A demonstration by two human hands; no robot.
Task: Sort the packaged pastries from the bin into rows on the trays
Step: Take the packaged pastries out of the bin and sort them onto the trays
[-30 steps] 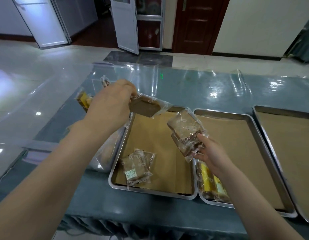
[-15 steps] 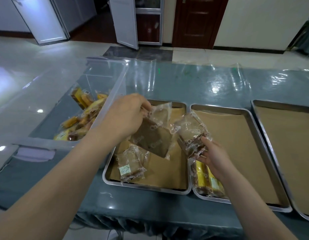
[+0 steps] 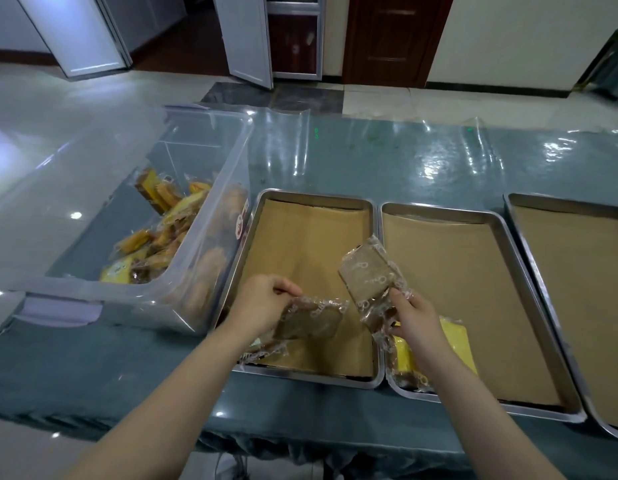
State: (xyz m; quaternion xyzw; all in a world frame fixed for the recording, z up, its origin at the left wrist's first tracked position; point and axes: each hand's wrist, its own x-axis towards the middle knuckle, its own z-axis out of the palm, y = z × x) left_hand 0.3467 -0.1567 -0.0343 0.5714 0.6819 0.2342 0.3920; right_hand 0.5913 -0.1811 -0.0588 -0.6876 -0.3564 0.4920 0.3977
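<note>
**Counter and its load**

A grey-blue counter (image 3: 387,161) under glossy clear film is carrying a clear plastic bin (image 3: 183,299) at the left and, just beside it, three paper-lined metal trays (image 3: 307,375) (image 3: 529,412) (image 3: 508,202) sitting side by side.

Dim, soft overhead light, glare on table (image 3: 439,161) (wide-angle edge warping).

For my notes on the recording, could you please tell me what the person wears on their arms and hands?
Nothing shows: both forearms are bare up to the frame's edge, with no sleeves in view. The left hand and the right hand carry no gloves, rings, watch or wristband.
</note>
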